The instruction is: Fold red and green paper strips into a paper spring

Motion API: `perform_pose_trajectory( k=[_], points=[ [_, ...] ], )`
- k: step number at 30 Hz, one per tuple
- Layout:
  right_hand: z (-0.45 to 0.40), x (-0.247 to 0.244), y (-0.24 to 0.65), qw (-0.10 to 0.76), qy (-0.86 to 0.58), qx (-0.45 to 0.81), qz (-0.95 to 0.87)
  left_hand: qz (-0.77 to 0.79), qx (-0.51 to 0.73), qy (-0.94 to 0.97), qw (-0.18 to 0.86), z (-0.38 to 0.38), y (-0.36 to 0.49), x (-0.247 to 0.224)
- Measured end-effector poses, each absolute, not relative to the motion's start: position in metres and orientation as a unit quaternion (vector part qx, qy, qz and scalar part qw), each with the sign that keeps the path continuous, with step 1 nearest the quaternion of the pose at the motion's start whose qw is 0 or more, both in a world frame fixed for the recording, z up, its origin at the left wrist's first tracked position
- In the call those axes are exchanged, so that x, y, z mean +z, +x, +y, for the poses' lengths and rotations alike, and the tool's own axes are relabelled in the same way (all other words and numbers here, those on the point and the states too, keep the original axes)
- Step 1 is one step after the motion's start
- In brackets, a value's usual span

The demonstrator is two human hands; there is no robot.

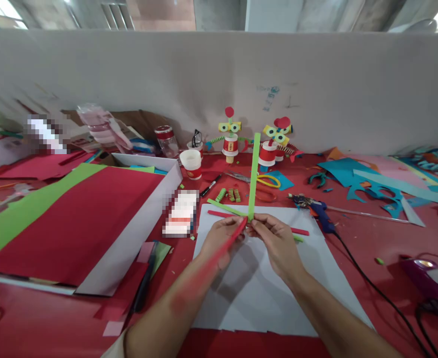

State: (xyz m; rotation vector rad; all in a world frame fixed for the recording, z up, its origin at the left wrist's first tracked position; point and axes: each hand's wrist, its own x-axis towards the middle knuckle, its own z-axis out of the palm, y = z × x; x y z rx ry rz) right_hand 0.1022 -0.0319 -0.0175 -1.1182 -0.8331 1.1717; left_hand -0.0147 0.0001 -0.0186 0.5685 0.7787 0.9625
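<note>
My left hand (221,237) and my right hand (278,244) meet over a white sheet (278,308), both with fingers pinched. Between them is the corner where a green paper strip (254,174) and a red paper strip (226,244) cross. From there the green strip stands upright, while the red one runs blurred toward me over my left forearm. My right fingertips pinch the base of the green strip; my left fingers grip by the red one. More red strip (300,231) and green strip (222,205) lengths show behind my hands. Several pleated green paper pieces (234,195) lie beyond the sheet.
A glue gun (321,215) with a trailing cord lies to the right. Scissors (267,181), a black marker (210,185) and two paper-cup figures (230,145) stand or lie behind. At left is a box (129,243) with coloured paper; blue paper scraps (342,174) lie at right.
</note>
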Motion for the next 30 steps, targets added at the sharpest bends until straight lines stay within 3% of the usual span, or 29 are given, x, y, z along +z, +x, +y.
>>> perform_pose_trajectory(
  k=[9,18,30],
  points=[
    [-0.032,-0.021,0.102,0.617,-0.493,0.489,-0.371,0.395,0.442,0.325,0.737,-0.002,-0.016,-0.02],
    [-0.036,-0.013,0.103,0.539,-0.558,0.422,-0.47,0.416,0.464,0.305,0.721,-0.005,-0.01,-0.021],
    [-0.028,-0.016,0.11,0.544,-0.523,0.529,-0.388,0.426,0.44,0.282,0.738,0.0,-0.016,-0.02]
  ],
)
